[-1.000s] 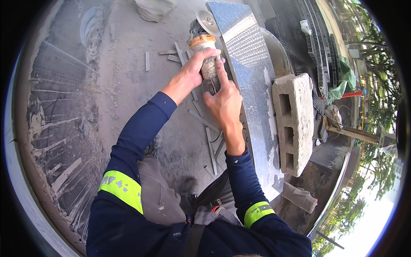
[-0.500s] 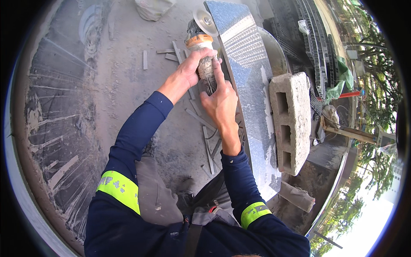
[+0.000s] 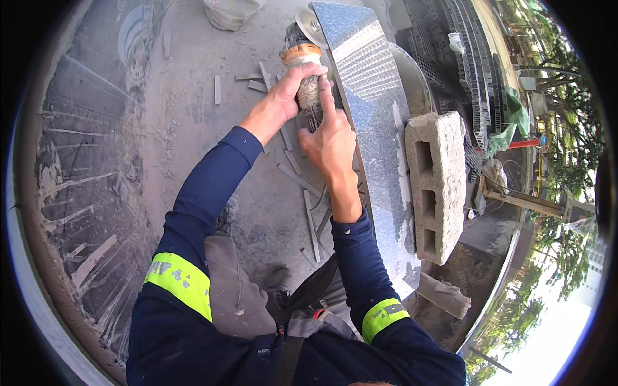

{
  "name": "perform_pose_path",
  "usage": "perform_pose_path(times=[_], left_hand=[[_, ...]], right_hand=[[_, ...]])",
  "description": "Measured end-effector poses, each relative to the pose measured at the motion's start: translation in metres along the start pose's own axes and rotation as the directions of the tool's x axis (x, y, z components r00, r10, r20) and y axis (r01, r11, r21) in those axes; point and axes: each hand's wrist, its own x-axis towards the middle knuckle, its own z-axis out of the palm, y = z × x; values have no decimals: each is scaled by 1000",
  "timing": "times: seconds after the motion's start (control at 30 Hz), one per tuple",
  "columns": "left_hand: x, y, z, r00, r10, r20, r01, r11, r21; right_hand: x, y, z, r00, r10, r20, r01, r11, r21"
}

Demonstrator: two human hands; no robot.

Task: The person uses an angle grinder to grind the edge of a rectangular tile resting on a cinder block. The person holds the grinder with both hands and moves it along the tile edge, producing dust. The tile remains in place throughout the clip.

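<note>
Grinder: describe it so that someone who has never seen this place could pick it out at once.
Start from the long, speckled blue-grey slab right of centre. Beside its upper left edge, the left hand and right hand hold the grinder. Its orange collar and pale round disc set it apart from the plain grey strips nearby.

It's the left fisheye, head-worn, looking steeply down, both hands [image 3: 329,145] near, framed just above centre!
</note>
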Motion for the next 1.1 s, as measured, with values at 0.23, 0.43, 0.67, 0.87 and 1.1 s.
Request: perform_pose_path(times=[0.23, 0.43, 0.67, 0.87, 1.1], left_hand=[[-2, 4, -2, 999, -37, -14, 37, 999, 3], [-40, -28, 6, 1000, 22, -3, -22, 1000, -18], [-51, -33, 7, 1000, -24, 12, 24, 1000, -7], [-52, -41, 8, 999, -33, 1, 33, 999, -31], [-33, -26, 3, 1000, -14, 16, 15, 999, -30]], right_hand=[[-2, 0, 7, 999, 1, -35, -1, 1000, -1], [-41, 12, -3, 1000, 5, -31, -4, 999, 43], [-52, 15, -6, 999, -16, -45, 19, 997, 73], [-57, 23, -6, 998, -32, -52, 36, 995, 90], [-36, 14, -2, 1000, 11, -15, -10, 998, 64]])
